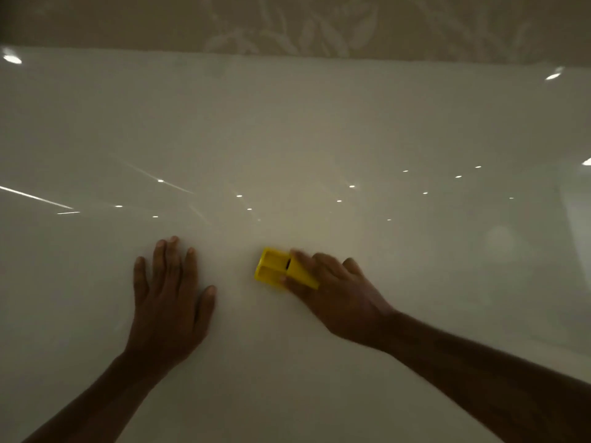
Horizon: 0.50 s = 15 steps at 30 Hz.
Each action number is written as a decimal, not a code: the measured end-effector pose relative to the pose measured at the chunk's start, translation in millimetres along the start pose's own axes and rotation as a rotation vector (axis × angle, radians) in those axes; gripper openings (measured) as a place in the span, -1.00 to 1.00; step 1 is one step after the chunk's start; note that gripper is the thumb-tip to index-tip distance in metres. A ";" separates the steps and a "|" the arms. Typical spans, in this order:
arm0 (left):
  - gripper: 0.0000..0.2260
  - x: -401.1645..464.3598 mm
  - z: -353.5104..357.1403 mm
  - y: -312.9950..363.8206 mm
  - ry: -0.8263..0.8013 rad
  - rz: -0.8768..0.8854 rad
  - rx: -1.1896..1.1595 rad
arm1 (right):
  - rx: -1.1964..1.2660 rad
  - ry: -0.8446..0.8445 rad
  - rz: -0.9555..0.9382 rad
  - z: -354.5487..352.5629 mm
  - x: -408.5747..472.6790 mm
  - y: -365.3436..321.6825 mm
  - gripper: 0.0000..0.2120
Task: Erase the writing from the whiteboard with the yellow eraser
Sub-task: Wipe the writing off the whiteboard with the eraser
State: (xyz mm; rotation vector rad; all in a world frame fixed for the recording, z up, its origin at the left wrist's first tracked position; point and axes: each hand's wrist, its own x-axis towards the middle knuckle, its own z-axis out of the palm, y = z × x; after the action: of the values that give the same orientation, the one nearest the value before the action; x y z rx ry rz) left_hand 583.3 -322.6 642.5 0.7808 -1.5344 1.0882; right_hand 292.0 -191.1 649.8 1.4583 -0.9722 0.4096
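A: We found the left hand [169, 292] flat on the whiteboard [287, 129], fingers spread, gripping nothing.

B: We noted the right hand [335, 292] closed on the yellow eraser [271, 266], pressed to the board just beside the left; no writing showed.

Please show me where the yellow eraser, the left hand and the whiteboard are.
yellow eraser [271, 266], head view, its bare yellow top.
left hand [169, 302], head view, back of the hand.
whiteboard [287, 129], head view, bare surface.

Yellow eraser [272, 267] on glossy white whiteboard [287, 139] w/ light glints; beige leaf-pattern wall [287, 27].
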 end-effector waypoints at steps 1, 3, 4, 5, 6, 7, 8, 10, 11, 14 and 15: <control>-0.39 3.1 2.4 4.7 0.000 0.006 0.004 | -0.007 -0.032 -0.055 4.3 -13.0 7.8 -0.44; -0.38 10.2 7.0 14.7 0.009 0.030 0.009 | -0.008 -0.015 -0.007 7.6 -30.0 42.4 -0.47; -0.38 12.2 8.3 16.4 0.012 0.037 0.013 | 0.014 0.026 0.077 7.8 -33.9 62.3 -0.46; -0.38 14.6 9.5 19.8 0.015 0.041 0.014 | 0.028 0.060 0.184 6.4 -39.6 85.7 -0.43; -0.38 17.5 10.5 23.0 0.019 0.041 0.011 | 0.037 0.080 0.305 3.5 -47.3 110.7 -0.38; -0.38 19.6 11.4 24.5 0.020 0.041 0.018 | 0.053 0.105 0.443 1.2 -57.6 133.2 -0.37; -0.37 20.4 12.9 25.9 0.020 0.037 0.029 | 0.077 0.139 0.600 0.1 -70.8 153.6 -0.39; -0.36 21.5 16.6 26.5 0.009 0.028 0.043 | 0.111 0.184 0.942 2.5 -101.4 186.9 -0.42; -0.36 21.3 18.0 25.7 0.008 0.025 0.048 | 0.115 0.190 1.089 3.8 -113.1 198.5 -0.41; -0.35 20.8 22.2 24.1 0.022 0.034 0.065 | 0.123 0.206 1.372 1.4 -121.1 219.3 -0.40; -0.35 20.4 22.2 23.8 0.024 0.038 0.070 | 0.137 0.216 1.427 -0.4 -113.1 224.9 -0.40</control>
State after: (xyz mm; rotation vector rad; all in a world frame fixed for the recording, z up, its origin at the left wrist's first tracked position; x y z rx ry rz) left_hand 548.8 -333.1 655.8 0.7860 -1.5033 1.1812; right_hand 56.1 -125.6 708.3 0.5700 -1.7037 1.6267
